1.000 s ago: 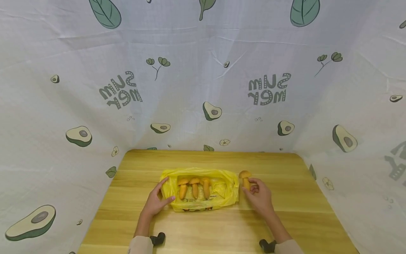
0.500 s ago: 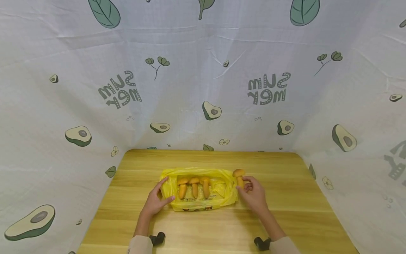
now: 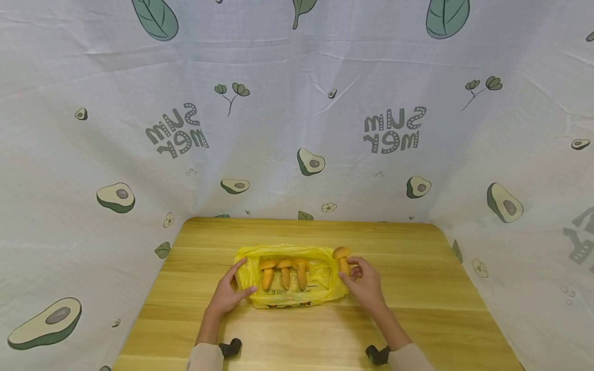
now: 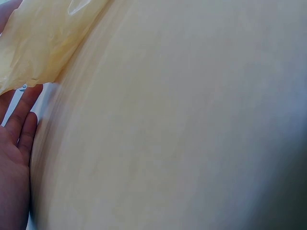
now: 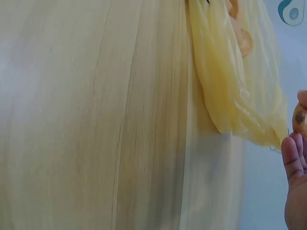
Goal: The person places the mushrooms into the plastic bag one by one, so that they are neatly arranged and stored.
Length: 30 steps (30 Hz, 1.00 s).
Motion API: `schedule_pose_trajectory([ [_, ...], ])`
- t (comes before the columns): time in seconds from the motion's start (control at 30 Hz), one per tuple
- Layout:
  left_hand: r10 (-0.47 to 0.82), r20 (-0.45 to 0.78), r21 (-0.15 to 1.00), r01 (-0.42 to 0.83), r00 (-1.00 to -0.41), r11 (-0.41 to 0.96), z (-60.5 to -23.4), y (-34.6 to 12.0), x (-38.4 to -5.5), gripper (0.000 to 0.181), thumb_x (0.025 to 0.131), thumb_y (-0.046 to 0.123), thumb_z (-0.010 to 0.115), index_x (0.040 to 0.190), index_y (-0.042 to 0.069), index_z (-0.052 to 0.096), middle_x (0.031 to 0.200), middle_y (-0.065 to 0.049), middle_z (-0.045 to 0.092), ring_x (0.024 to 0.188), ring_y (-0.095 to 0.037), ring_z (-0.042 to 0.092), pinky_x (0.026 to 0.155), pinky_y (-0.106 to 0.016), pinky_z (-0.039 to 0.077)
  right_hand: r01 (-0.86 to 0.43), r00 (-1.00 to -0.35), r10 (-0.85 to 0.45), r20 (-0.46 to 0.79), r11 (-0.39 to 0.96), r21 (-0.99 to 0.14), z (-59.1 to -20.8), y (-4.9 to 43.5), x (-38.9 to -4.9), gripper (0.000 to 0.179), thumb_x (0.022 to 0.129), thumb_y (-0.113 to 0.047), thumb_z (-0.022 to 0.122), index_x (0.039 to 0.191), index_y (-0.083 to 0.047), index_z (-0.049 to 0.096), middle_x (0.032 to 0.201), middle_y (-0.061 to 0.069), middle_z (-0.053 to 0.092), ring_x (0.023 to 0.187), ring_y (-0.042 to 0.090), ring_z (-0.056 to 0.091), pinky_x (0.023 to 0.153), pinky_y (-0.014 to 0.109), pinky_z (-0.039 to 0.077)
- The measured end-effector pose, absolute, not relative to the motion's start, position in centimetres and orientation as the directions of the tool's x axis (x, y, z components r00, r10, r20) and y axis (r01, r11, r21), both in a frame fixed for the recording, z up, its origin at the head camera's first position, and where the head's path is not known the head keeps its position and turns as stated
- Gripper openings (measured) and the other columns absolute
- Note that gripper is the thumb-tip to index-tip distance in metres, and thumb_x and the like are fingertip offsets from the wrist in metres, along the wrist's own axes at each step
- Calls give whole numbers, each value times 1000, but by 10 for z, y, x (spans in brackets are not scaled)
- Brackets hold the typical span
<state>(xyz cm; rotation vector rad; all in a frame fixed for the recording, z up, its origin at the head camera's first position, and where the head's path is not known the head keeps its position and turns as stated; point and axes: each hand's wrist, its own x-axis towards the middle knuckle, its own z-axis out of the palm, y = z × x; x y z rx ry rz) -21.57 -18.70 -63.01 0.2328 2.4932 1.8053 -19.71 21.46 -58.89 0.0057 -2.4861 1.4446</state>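
An orange-brown mushroom stands cap up in my right hand, which pinches its stem between thumb and fingers above the right end of a yellow plastic bag. Three similar mushrooms lie side by side inside the opened bag, caps toward the far side. At the bag's left end, my left hand holds the rim, thumb at the near edge and forefinger at the far edge. In the left wrist view the bag covers part of that hand's fingers. Only the stem end of the held mushroom shows in the right wrist view.
The bag lies on a wooden table. A white curtain printed with avocados and leaves hangs behind the table and along both sides. Black wrist mounts sit on both forearms.
My right hand has carried its mushroom leftward, from beside the bag to over its right end. My left hand and the three mushrooms inside have stayed in place.
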Motion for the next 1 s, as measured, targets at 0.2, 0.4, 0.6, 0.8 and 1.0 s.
schedule_pose_trajectory([
  [0.2, 161, 45, 944, 94, -986, 317, -642, -192, -220, 87, 85, 20, 85, 158, 27, 40, 169, -16, 28, 157, -43, 20, 124, -65, 21, -155, -965, 109, 238, 495, -855, -592, 205, -197, 40, 83, -10, 86, 119, -5, 68, 89, 9, 66, 77, 12, 62, 66, 20, 54],
  [0.4, 176, 48, 942, 103, -983, 319, -640, -193, -220, 88, 85, 26, 86, 159, 29, 39, 169, -15, 27, 158, -41, 19, 125, -64, 21, -155, -968, 104, 228, 463, -872, -595, 196, -200, 38, 83, -10, 86, 117, -5, 68, 89, 8, 66, 78, 12, 61, 67, 20, 55],
  [0.6, 171, 58, 947, 109, -984, 303, -641, -192, -219, 87, 84, 21, 86, 158, 26, 41, 169, -15, 29, 157, -43, 19, 124, -65, 21, -152, -974, 83, 212, 458, -876, -601, 188, -204, 39, 83, -11, 87, 117, -5, 68, 90, 8, 65, 78, 14, 61, 68, 21, 55],
  [0.8, 168, 67, 954, 112, -984, 277, -641, -191, -219, 85, 84, 16, 86, 157, 23, 43, 168, -17, 30, 156, -45, 21, 124, -66, 20, -147, -977, 72, 203, 464, -873, -604, 183, -205, 38, 84, -10, 86, 117, -3, 67, 92, 10, 65, 78, 16, 61, 67, 20, 55],
  [1.0, 156, 63, 950, 107, -986, 294, -640, -192, -219, 87, 83, 18, 87, 157, 26, 43, 168, -14, 31, 157, -42, 21, 125, -64, 20, -128, -981, 69, 183, 479, -868, -607, 180, -208, 39, 84, -10, 85, 117, -3, 67, 91, 10, 65, 77, 14, 61, 66, 20, 54],
])
